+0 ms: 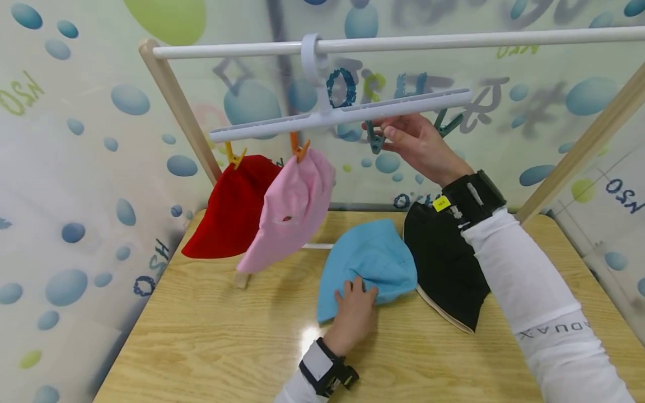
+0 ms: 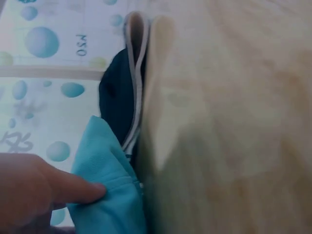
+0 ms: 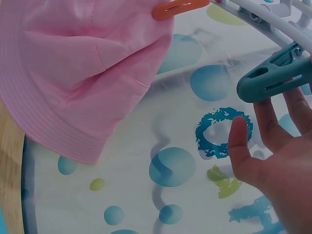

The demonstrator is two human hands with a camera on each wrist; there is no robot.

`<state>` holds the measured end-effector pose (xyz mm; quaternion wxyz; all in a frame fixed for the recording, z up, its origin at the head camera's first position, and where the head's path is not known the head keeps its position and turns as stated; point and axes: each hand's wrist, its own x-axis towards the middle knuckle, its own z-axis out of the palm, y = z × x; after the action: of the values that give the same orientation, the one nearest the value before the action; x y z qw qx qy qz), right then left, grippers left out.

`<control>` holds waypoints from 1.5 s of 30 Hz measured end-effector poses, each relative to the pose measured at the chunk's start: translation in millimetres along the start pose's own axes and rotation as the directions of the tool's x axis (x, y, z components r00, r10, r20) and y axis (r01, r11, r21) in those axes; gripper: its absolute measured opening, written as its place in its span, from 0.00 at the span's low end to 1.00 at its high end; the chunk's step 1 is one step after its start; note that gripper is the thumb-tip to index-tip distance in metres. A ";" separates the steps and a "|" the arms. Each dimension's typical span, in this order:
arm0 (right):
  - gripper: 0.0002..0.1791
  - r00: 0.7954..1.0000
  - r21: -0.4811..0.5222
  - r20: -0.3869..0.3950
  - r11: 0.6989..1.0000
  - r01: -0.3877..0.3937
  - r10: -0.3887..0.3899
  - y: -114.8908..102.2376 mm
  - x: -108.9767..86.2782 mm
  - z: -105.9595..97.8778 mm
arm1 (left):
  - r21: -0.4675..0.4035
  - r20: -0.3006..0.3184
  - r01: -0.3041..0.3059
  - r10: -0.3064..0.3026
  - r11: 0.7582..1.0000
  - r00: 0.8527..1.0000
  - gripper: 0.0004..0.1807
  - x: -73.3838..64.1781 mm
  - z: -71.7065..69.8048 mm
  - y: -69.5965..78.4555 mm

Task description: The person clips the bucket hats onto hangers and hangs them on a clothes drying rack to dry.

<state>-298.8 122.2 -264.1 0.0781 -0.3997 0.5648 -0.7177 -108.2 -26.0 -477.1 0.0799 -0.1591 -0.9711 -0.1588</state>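
Observation:
On the light wooden table lies a blue bucket hat (image 1: 370, 252), and my left hand (image 1: 353, 313) rests on its near side. In the left wrist view one finger (image 2: 90, 191) lies straight against the blue cloth. My right hand (image 1: 420, 143) is raised under the right half of a white clip hanger (image 1: 342, 115). Its fingers touch a teal clothespin (image 3: 273, 78) from below, while the thumb (image 3: 239, 136) stands apart from it. That pin hangs from the hanger with no hat in it. Another teal pin (image 1: 447, 123) hangs behind the right hand.
A red bucket hat (image 1: 227, 212) hangs from a yellow pin (image 1: 234, 155). Beside it a pink bucket hat (image 1: 289, 210) hangs from an orange pin (image 1: 299, 148). A black bucket hat (image 1: 443, 263) lies right of the blue one. The hanger hooks over a white rail (image 1: 453, 40) between wooden posts.

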 end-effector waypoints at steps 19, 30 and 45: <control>0.17 0.993 0.068 0.111 0.997 -0.034 0.027 3.2 -0.8 -5.2 | -0.048 -0.260 -0.103 0.087 0.994 0.962 0.02 34.7 -67.3 -13.3; 0.19 0.987 0.082 0.156 0.996 -0.036 0.023 -2.5 -0.7 -4.7 | -0.268 -0.363 -0.068 -0.035 0.961 0.931 0.09 61.4 -110.3 -16.8; 0.18 0.993 0.012 0.111 0.999 -0.039 0.037 -7.9 -1.2 2.1 | -0.279 -0.366 -0.060 -0.049 0.958 0.929 0.17 75.5 -144.1 -13.3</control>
<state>-293.9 124.0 -257.7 0.1259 -0.4277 0.5619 -0.6967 -168.3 -64.6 -330.4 0.2376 -0.1390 -0.9051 -0.3241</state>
